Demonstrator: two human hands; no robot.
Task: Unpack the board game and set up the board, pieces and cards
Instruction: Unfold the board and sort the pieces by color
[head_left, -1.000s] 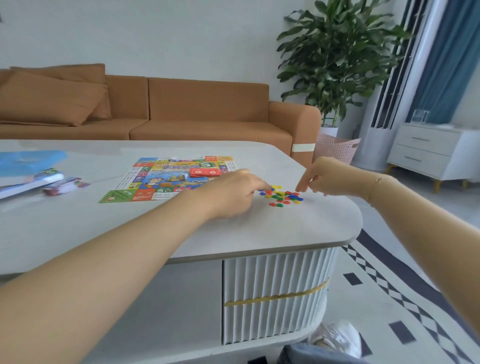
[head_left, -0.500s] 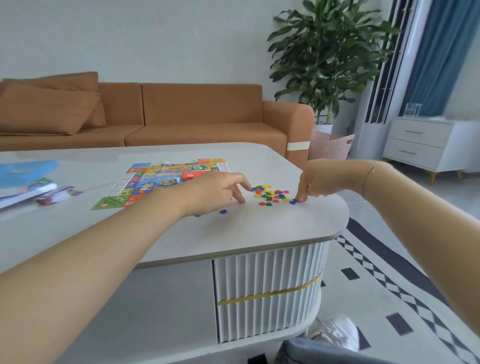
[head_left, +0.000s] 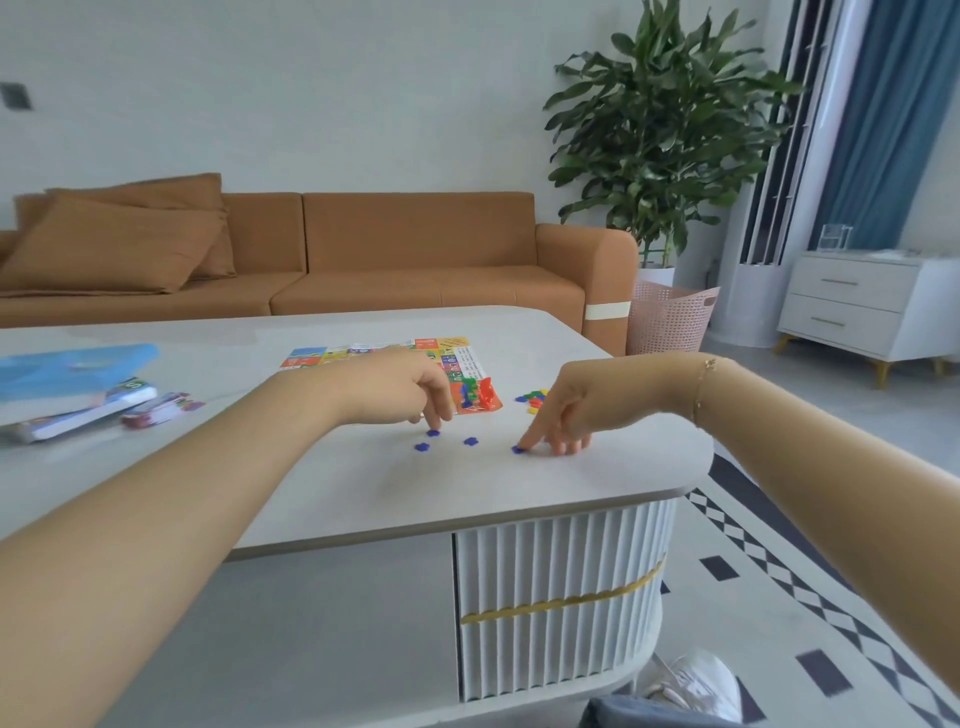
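Bench (head_left: 363, 499) first: blue tokens (head_left: 470, 441) lie apart from the mixed pile (head_left: 532, 399), seemingly sorting by colour; both hands' fingers point down, loose, left hand (head_left: 410, 387) over one, right hand (head_left: 576, 410) touching another

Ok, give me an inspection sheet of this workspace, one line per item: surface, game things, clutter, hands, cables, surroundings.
Surface: pale coffee table with rounded corners and a ribbed side panel.
Job's things: game board lies flat, partly hidden by the left arm; a mixed pile of coloured pieces sits right of it; four blue pieces lie apart near the front edge.
Clutter: blue box lid, booklet and small packet at the table's left.
Hands: left hand fingertips down at one blue piece; right hand index finger pressing another.
Cables: nothing seen.
Surroundings: orange sofa, potted plant, pink basket, white cabinet, patterned rug.
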